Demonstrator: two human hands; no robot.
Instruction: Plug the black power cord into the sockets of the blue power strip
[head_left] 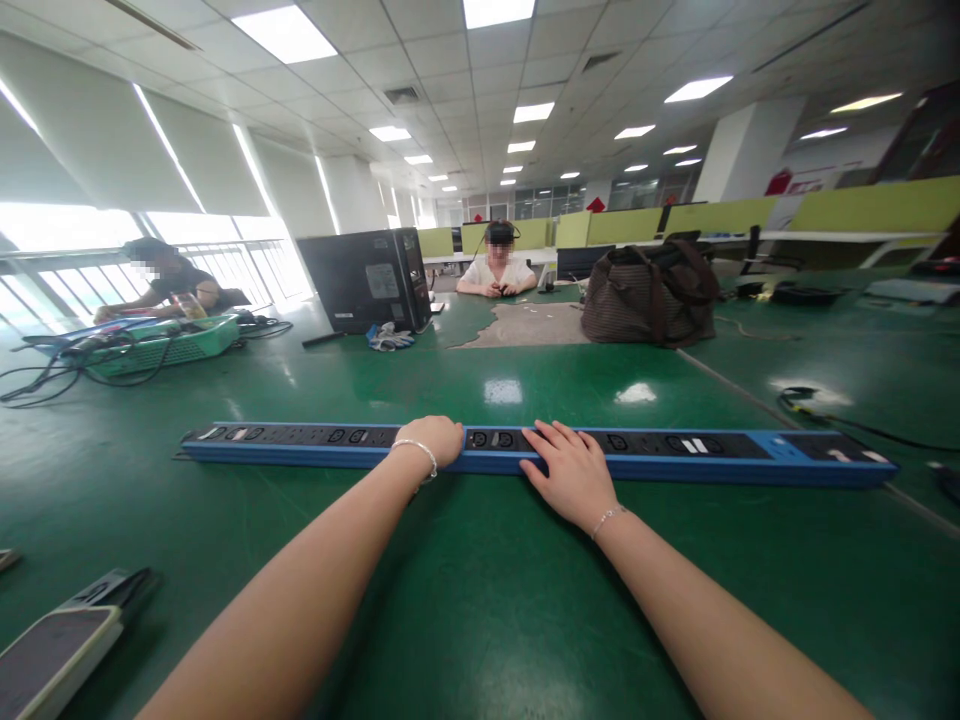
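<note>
A long blue power strip [697, 465] with a black face and a row of sockets lies crosswise on the green table. My left hand [435, 440] is closed over its middle, fingers curled down and hidden from me, so whatever they hold does not show. Just to the right, my right hand [571, 472] rests on the strip with fingers stretched out across the sockets and the thumb at the near edge. Two sockets show between my hands. White labels [694, 446] sit on the strip's right half.
A black computer case [360, 280], gloves [390, 337] and a brown bag [649, 295] stand farther back on the green table [450, 600]. At left are a green basket [165, 345] with cables and a device [64, 645]. A black cable [847, 425] lies right. Two people sit beyond.
</note>
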